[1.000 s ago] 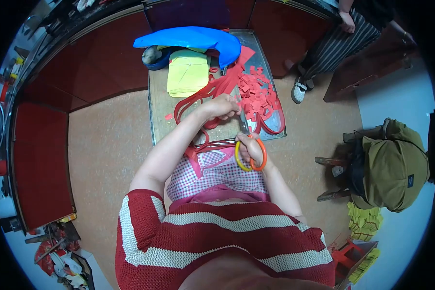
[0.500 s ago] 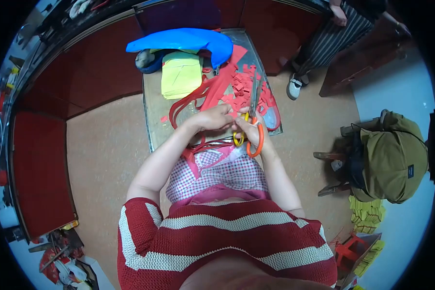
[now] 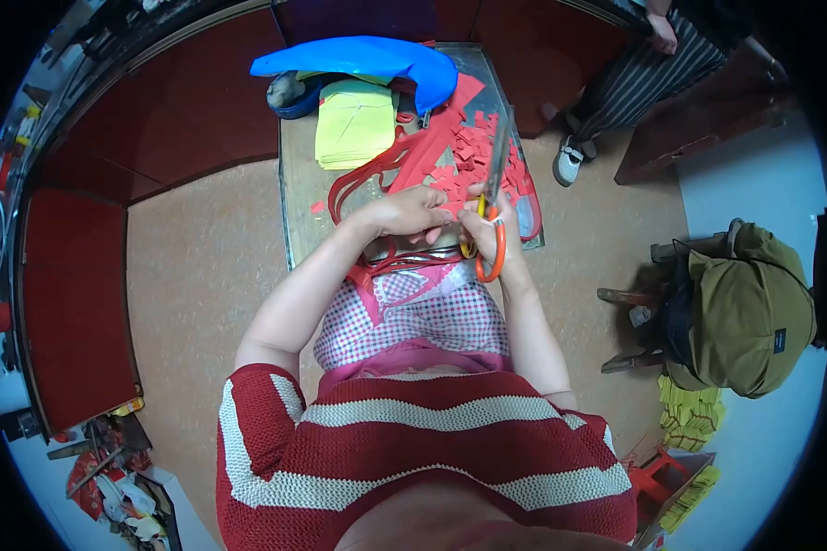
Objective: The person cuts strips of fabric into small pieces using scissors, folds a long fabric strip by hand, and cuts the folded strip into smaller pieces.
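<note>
My right hand [image 3: 498, 226] grips a pair of scissors [image 3: 500, 165] with one orange handle loop and one yellow one. The blades point away from me over a heap of small cut red pieces [image 3: 473, 147]. Close beside it, my left hand [image 3: 408, 211] has its fingers closed on a small red piece [image 3: 452, 208], partly hidden between the two hands. Long red strips [image 3: 421, 163] lie on the table [image 3: 300, 197] just beyond my left hand. A checked cloth [image 3: 413, 312] covers my lap.
At the table's far end lie a stack of yellow sheets [image 3: 351, 129], a blue plastic bag [image 3: 358, 57] and a dark round container [image 3: 294, 96]. Another person in striped trousers [image 3: 648, 83] stands at the far right. A green backpack [image 3: 749, 308] rests on a chair to the right.
My right hand has turned the scissors slightly, so the blades lean further right. Both hands stay close together at the red piece. The whole view has shifted a little.
</note>
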The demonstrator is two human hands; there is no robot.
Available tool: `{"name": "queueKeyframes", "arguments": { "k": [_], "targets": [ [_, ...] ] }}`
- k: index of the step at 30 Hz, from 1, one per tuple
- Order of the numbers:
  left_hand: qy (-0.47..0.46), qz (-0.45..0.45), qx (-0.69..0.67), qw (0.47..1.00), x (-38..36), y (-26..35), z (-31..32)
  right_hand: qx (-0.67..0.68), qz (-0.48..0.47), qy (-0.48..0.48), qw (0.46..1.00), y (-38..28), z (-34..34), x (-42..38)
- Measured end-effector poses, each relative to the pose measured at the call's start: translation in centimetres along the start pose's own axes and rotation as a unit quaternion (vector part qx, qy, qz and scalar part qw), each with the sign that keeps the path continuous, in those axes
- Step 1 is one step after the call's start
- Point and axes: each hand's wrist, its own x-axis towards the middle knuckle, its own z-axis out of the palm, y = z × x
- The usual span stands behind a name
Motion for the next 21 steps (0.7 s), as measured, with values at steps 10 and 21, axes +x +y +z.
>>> {"name": "queueKeyframes", "arguments": {
  "k": [10, 21],
  "targets": [
    [0.147, 0.01, -0.12, 0.982, 0.1, 0.2, -1.4, -0.028, 0.127, -0.167, 0.977, 1.3, -2.1, -4.1],
    [0.149, 0.001, -0.02, 0.989, 0.8, 0.4, -0.4, -0.133, 0.088, -0.146, 0.976, 1.6, -0.5, -3.8]
  ]
}}
